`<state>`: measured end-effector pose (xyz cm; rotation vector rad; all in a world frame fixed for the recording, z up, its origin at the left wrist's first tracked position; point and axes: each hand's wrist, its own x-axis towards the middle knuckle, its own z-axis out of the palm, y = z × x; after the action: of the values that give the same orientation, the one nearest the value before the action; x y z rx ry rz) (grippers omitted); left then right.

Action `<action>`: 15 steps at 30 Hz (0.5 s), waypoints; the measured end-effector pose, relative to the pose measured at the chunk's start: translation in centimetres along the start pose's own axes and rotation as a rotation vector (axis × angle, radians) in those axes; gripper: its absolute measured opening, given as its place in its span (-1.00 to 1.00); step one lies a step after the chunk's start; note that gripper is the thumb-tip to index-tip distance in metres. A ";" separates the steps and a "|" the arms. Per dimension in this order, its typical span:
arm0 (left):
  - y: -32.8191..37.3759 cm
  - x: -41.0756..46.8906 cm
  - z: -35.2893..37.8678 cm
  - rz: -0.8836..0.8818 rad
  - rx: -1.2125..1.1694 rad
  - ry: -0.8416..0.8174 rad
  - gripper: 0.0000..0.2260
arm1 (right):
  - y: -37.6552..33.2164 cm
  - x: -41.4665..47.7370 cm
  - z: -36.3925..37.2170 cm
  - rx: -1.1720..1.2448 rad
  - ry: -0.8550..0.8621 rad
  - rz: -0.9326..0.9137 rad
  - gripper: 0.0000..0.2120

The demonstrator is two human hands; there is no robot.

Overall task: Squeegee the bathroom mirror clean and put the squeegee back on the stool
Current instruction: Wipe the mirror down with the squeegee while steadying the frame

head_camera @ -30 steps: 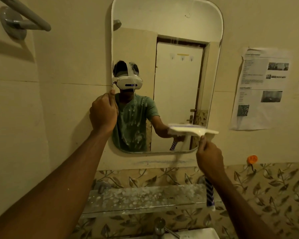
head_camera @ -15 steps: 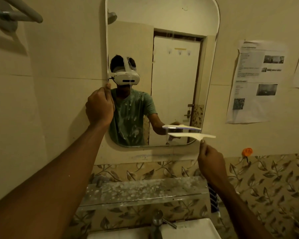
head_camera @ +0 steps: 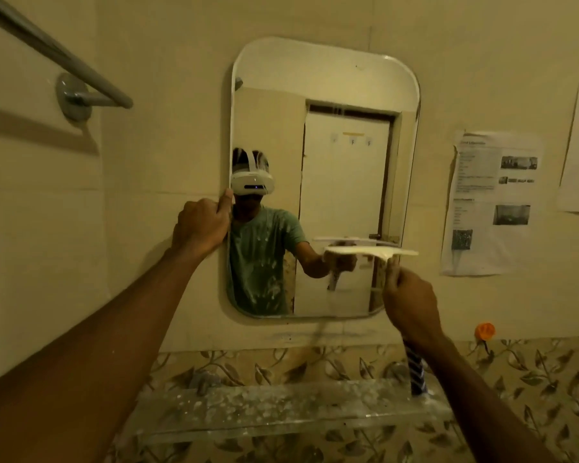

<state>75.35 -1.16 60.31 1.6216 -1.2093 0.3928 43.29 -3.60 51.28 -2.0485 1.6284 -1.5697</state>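
Note:
A rounded bathroom mirror (head_camera: 345, 95) hangs on the beige wall. My left hand (head_camera: 201, 225) grips its left edge at mid-height, fingers curled round the rim. My right hand (head_camera: 408, 302) holds the squeegee by its handle near the mirror's lower right corner. The white squeegee blade (head_camera: 370, 251) lies level, close to the glass, and its reflection shows just above it. The striped blue and white handle end (head_camera: 415, 372) sticks out below my wrist. White streaks remain on the lower left of the glass. No stool is in view.
A spattered glass shelf (head_camera: 281, 412) runs below the mirror over leaf-pattern tiles. A metal towel bar (head_camera: 64, 61) is mounted at upper left. Printed sheets (head_camera: 492, 202) are taped to the wall at right, with an orange hook (head_camera: 485, 330) below them.
The view has tilted up, so the whole mirror now shows. The squeegee blade stays level near the lower right of the glass, and my left hand keeps its hold on the left edge.

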 end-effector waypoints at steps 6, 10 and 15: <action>5.1 4.2 -3.4 0.011 -0.134 0.155 -0.46 | -8.8 9.0 -4.3 0.071 0.137 -0.163 -0.47; 8.1 7.8 -4.7 0.007 -0.319 0.172 -0.65 | -13.8 13.3 -6.5 0.089 0.191 -0.190 -0.51; 8.8 9.6 -4.7 -0.026 -0.443 0.126 -0.71 | -19.2 17.1 -8.8 0.031 0.254 -0.193 -0.49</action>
<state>73.50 -1.67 74.07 1.2111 -1.0876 0.1890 47.94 -4.13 78.05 -2.1190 1.5041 -1.9785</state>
